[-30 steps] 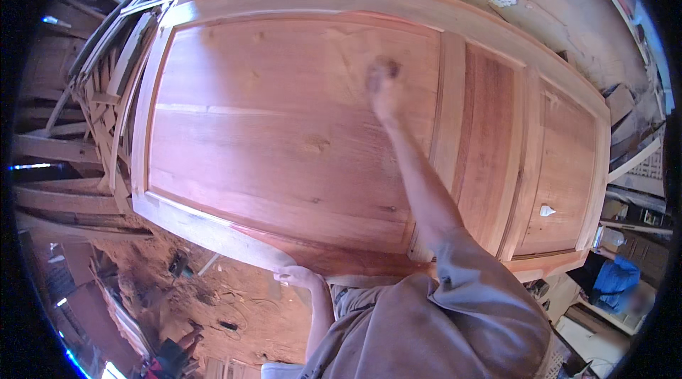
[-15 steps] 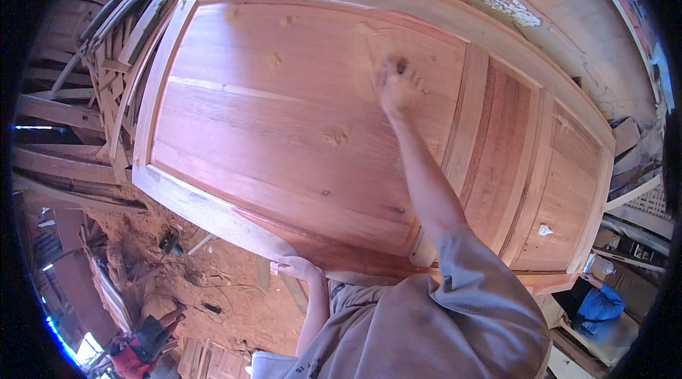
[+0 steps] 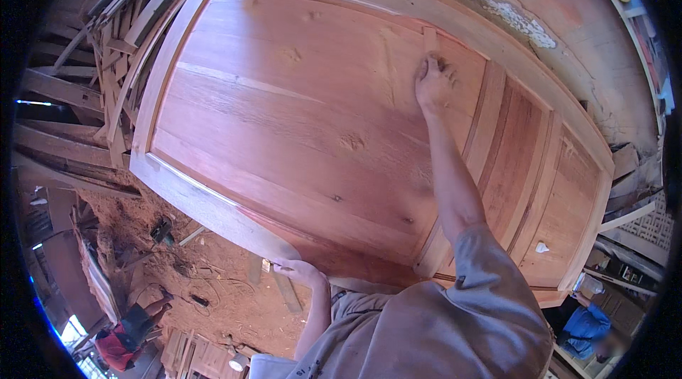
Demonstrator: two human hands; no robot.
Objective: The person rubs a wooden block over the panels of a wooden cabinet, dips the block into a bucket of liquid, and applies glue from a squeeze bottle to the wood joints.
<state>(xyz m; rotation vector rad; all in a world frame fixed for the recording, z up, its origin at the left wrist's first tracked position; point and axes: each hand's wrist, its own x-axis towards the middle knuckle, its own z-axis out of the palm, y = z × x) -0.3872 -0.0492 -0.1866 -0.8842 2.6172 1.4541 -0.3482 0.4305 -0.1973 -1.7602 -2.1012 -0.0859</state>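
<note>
A large reddish wooden door (image 3: 284,130) with raised panels lies flat in front of me. My right hand (image 3: 433,84) reaches far across it and presses a small folded strip, likely sandpaper (image 3: 430,41), against the big panel near a vertical rail. My left hand (image 3: 298,272) grips the door's near edge with its fingers curled over the frame.
Stacked timber and wooden frames (image 3: 78,95) stand at the left. The dirt floor (image 3: 206,287) below holds sawdust, cables and tools. A weathered wall plank (image 3: 497,2) runs behind the door. A person in blue (image 3: 586,322) is at the lower right.
My right hand has slid along the panel toward the far edge, beside the vertical rail. My left hand has stayed on the near edge. The view has shifted a little.
</note>
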